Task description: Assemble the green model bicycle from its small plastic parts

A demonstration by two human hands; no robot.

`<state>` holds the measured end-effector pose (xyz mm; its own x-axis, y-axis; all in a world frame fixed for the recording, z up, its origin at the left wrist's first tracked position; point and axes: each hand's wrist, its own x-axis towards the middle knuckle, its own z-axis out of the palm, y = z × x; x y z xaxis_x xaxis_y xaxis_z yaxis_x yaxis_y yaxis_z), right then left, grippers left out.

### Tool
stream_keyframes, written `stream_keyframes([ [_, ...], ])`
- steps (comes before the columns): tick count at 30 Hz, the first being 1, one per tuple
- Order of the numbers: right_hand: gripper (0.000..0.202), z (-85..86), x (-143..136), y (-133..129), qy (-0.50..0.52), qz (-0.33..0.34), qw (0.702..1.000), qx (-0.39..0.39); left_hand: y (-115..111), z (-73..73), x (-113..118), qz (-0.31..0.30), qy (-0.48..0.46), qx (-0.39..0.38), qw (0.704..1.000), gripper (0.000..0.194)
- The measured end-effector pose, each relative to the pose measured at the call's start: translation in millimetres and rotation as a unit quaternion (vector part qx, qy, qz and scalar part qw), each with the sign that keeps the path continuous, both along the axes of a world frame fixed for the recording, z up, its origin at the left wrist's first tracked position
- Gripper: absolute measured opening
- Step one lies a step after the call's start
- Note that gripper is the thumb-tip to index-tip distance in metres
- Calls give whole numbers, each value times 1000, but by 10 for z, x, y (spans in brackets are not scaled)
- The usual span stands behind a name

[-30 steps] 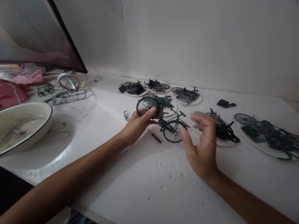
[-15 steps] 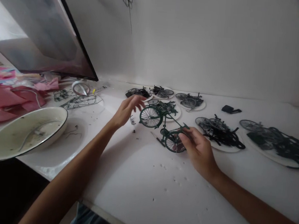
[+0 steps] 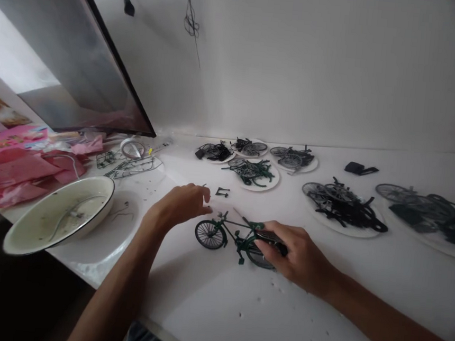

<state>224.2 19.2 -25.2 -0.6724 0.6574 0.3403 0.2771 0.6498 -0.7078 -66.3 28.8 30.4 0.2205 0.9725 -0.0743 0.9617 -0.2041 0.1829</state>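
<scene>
A small green model bicycle (image 3: 241,233) stands upright on the white table, its front wheel to the left. My right hand (image 3: 296,251) is closed around its rear end, fingers over the rear wheel and the back of the frame, hiding part of both. Just above the front wheel and handlebar is my left hand (image 3: 182,204), fingers bent, with a gap between thumb and forefinger. I see nothing clearly held there. Beyond the bicycle lies a small dark part (image 3: 222,192). A thin rod partly shows behind the frame.
Several white plates with black and green bicycle parts (image 3: 253,171) line the back and right. A black piece (image 3: 359,167) lies between them. To the left are an enamel basin (image 3: 103,202), wire parts (image 3: 136,168), a tape roll (image 3: 131,149), pink wrapping (image 3: 31,174) and a screen (image 3: 97,58).
The bicycle has come down from a tilted, raised position to upright on the table. My right hand moved down with it. My left hand lowered toward the handlebar. The camera view shifted slightly.
</scene>
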Motion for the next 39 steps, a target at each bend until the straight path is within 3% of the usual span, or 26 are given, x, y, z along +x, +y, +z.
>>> stream_keyframes([
  [2,12,4,-2,9,-14,-4,1000,-15,-16,-28,54,-12,8,-17,1000,13],
  [9,17,62,-36,22,-61,13,997,-48,13,-59,46,-39,13,-10,999,17],
  [15,21,95,-64,7,-112,27,993,-31,101,-137,17,-38,-9,70,997,19],
  [18,24,90,-71,0,-111,31,993,-11,199,-259,57,-48,-26,104,993,32],
  [22,28,74,-67,-15,-98,19,995,22,306,-407,-12,-41,-71,116,990,23],
  [26,27,45,-56,-2,-35,-37,999,-7,284,-358,-63,-14,-134,151,979,22],
  [30,11,56,-74,26,71,-122,990,28,77,-122,223,-28,-222,192,956,21],
  [32,11,70,-91,30,107,-146,982,49,-58,-37,453,-83,-339,209,913,19],
  [35,23,73,-102,26,118,-132,983,43,-198,-27,751,-154,-410,205,875,14],
  [39,10,36,-83,21,119,-99,988,16,-195,-94,849,-235,-370,222,871,11],
])
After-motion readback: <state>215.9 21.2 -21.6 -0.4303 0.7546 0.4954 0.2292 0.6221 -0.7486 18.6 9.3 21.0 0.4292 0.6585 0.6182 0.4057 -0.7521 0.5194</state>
